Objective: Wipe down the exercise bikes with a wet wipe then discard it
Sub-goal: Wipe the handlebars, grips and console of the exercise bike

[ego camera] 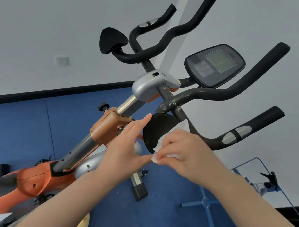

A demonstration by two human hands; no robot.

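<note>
The wet wipe is bunched in the right hand, whose curled fingers pinch it against the near elbow pad of the exercise bike. The left hand is spread, fingers straight, thumb tip touching the wipe's lower corner. The wipe looks light, limp and damp, likely to tear or shed; best held wadded in the fingers. White flecks mark the handlebar above. No container shows for discarding it.
</note>
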